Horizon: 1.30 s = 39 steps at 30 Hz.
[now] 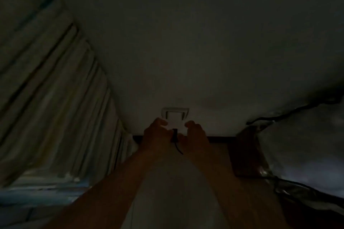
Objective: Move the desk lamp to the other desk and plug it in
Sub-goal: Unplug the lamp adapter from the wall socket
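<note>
**Both hands at the wall socket, plug between them**

Forearms come first in the view, both of them stretched forward from the bottom edge toward the wall. At their ends my left hand [155,133] and my right hand [193,134] meet low on the wall, close together but not touching, with a narrow gap between them. In this gap sits the black plug [175,134], and its thin cord [179,149] hangs down and curves to the right. Left fingers [161,122] are curled and seem to pinch the plug body from its side; the right hand is curled just beside it, and I cannot tell if it really touches the plug, because the room is very dark.

Directly above the plug is the white socket plate [175,114], fixed on the pale wall [186,52]. Whether the pins are already inside I cannot say. Striped curtains [55,89] hang on the left. The lamp itself is not in view, so I judge it stands somewhere behind me on the desk.

A plug like this is light, hard and small, so it should be held on its rigid body, never on the cord, which is soft and gives no push. I would press it straight in, with the other hand steadying the plate.
</note>
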{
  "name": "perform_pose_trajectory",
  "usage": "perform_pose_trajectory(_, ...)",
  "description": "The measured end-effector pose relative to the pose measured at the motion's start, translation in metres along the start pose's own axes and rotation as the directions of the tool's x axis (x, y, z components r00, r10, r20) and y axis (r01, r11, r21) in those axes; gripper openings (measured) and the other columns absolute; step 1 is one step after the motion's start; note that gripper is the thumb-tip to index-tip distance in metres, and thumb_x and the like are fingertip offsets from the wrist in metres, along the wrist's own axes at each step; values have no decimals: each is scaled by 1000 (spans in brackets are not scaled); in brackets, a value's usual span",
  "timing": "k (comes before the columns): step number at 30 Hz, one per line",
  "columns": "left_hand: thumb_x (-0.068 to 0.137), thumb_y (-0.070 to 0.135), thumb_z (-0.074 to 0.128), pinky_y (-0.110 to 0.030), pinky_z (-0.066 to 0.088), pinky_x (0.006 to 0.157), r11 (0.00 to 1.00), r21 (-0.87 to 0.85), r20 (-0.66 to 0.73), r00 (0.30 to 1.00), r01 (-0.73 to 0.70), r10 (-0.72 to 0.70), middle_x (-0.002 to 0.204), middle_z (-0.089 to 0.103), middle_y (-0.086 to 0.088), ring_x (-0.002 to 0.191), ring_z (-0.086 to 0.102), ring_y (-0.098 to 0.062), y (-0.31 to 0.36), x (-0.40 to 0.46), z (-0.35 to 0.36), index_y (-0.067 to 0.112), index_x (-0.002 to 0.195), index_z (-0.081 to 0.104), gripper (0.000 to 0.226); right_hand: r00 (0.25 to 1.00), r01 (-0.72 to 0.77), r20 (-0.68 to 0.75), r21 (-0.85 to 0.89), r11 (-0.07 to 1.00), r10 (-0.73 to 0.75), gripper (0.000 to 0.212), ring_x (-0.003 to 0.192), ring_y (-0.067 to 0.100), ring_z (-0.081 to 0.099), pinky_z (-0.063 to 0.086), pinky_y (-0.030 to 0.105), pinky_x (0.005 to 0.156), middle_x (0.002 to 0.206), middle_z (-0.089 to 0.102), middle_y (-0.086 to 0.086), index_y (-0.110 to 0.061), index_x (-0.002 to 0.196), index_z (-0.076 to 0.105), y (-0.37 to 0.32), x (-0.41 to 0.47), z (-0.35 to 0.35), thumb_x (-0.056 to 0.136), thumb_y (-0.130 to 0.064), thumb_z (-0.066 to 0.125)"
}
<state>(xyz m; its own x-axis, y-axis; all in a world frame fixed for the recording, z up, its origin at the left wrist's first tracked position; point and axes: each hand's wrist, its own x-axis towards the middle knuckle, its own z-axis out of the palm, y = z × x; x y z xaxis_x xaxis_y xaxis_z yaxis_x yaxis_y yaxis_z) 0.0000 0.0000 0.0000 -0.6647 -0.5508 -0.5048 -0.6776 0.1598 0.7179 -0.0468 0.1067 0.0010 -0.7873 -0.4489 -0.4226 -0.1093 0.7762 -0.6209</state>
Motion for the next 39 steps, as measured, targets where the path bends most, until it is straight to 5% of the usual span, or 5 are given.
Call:
perform_pose_trajectory(13, 97, 19, 40, -24, 38, 79, 998, -26, -116, 992, -58, 54, 129, 53, -17, 110, 54, -29, -21, 73, 46, 3, 127, 42, 34, 990, 50, -138, 250, 967, -16, 42, 103, 38, 58, 50, 43, 84, 120, 56, 27, 4, 134, 31, 17, 66, 38, 96, -10, 41)
perform_pose_trajectory(26, 98, 20, 37, -26, 39, 85, 999, -35, -114, 993, -2, -2, 134, 52, -18, 117, 51, -29, -34, 54, 55, 1, 126, 47, 35, 990, 25, -140, 398, 917, 34, 29, 94, 25, 54, 42, 6, 55, 119, 57, 23, 0, 124, 45, 33, 49, 54, 96, -4, 39)
perform_pose_trajectory(31, 98, 24, 39, -26, 39, 89, 997, -75, -73, 997, 1, -6, 136, 50, -18, 119, 51, -29, -38, 34, 50, 2, 131, 44, 40, 991, 60, -136, 443, 895, 1, 31, 96, 28, 56, 38, 0, 50, 120, 56, 24, 0, 127, 44, 30, 31, 52, 96, -4, 40)
perform_pose_trajectory(35, 97, 28, 40, -26, 40, 83, 988, -157, -94, 996, -3, -12, 132, 53, -20, 115, 54, -31, -18, 7, 30, 0, 128, 45, 42, 992, 115, -89, 396, 911, -87, 40, 99, 26, 55, 43, 20, 81, 122, 56, 24, 0, 135, 35, 16, -5, 30, 96, -5, 41)
perform_pose_trajectory(39, 97, 26, 42, -31, 47, 82, 950, -309, -145, 989, -34, -12, 131, 54, -20, 107, 59, -32, 16, -31, -1, 0, 130, 42, 42, 996, 68, -79, 407, 911, -39, 28, 100, 27, 55, 37, 6, 62, 111, 58, 15, 3, 118, 49, 4, -53, -2, 98, -11, 36)
